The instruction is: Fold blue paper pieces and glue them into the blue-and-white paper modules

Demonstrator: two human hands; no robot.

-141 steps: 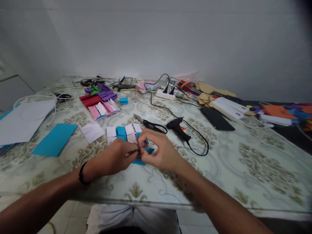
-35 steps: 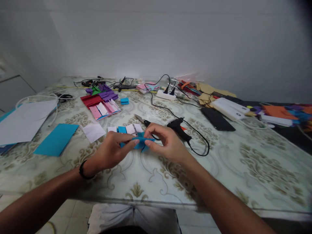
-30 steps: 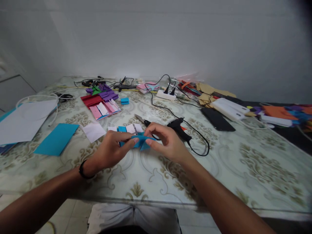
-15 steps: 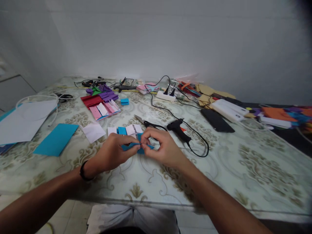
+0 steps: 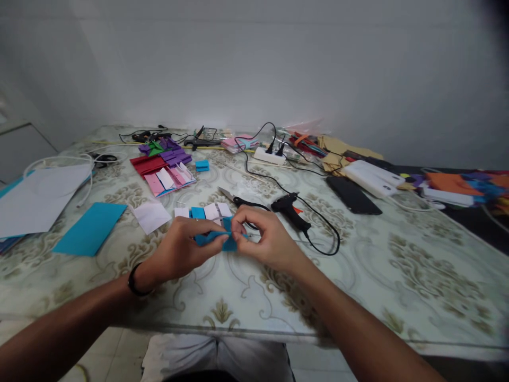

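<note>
Between both hands is a small piece of blue paper (image 5: 229, 243), partly hidden by fingers. My left hand (image 5: 191, 245) pinches its left part between thumb and forefinger. Close against it, my right hand (image 5: 260, 234) grips the right part with thumb and bent fingers. Just beyond the fingertips lie small white folded papers (image 5: 212, 211) and a blue folded one (image 5: 198, 213). Scissors (image 5: 238, 200) lie behind my right hand, their handles partly covered by it. A black glue gun (image 5: 290, 208) rests to the right of the scissors.
At left are a blue sheet (image 5: 90, 229), a white square (image 5: 151, 216) and large white paper (image 5: 43, 196). Folded pink paper (image 5: 169, 179) and purple pieces (image 5: 175, 155) lie farther back. A power strip (image 5: 270, 156), black phone (image 5: 352, 195) and white device (image 5: 371, 179) stand right of centre.
Both hands stay in nearly the same place. The blue paper between them has turned slightly, so more of its surface shows beside the fingertips.
</note>
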